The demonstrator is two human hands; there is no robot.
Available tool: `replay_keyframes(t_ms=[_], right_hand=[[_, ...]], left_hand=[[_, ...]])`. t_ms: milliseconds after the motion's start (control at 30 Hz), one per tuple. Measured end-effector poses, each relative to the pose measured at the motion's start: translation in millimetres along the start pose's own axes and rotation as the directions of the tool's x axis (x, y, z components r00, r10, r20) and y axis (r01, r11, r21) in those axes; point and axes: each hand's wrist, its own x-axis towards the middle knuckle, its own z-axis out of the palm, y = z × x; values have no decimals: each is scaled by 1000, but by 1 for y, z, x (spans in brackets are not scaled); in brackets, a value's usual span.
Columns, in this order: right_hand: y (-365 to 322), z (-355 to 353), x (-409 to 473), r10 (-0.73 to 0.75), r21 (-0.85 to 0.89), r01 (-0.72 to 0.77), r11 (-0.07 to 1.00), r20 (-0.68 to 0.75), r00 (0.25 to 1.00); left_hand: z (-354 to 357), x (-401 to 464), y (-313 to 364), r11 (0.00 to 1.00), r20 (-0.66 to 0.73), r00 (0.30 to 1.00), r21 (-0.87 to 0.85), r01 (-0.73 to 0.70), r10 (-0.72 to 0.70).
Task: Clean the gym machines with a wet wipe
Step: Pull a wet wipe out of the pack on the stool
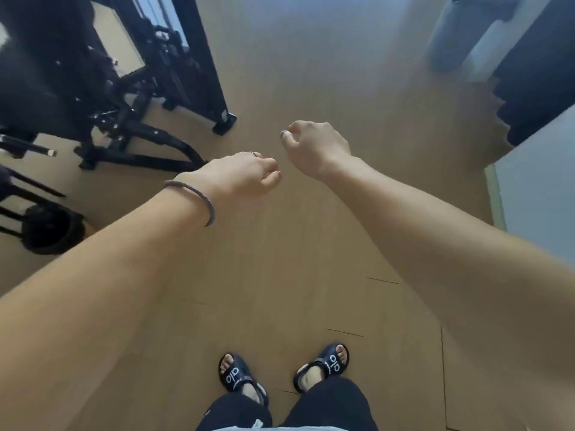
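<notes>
Soft, even daylight falls on the floor point(280, 244) around me, with a pale bluish wash at the top. My forearms cast only faint shadows. The wide lens bends the edges, and the upper right corner is smeared with blur.

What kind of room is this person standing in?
Probably a small or home gym: a black exercise machine stands on the wood-look floor, and a round black weight lies nearby.

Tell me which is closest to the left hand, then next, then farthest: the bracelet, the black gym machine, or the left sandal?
From the left hand:
1. Bracelet, on that hand's own wrist.
2. Black gym machine, up-left on the floor.
3. Left sandal, far below on the foot.
</notes>
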Motion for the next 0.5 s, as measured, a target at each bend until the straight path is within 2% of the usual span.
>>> replay_keyframes(t_ms=[133,267,500], right_hand=[[-105,61,23,-124,-45,126,991,55,991],[-222,131,36,-250,-72,262,962,143,958],[-381,207,43,-435,-47,461,886,256,863]], left_hand=[[10,-53,-102,984,-13,986,-72,162,-163],[29,-112,-218,932,-32,939,-136,335,-342],[39,-185,-375,842,-49,856,-216,494,-514]])
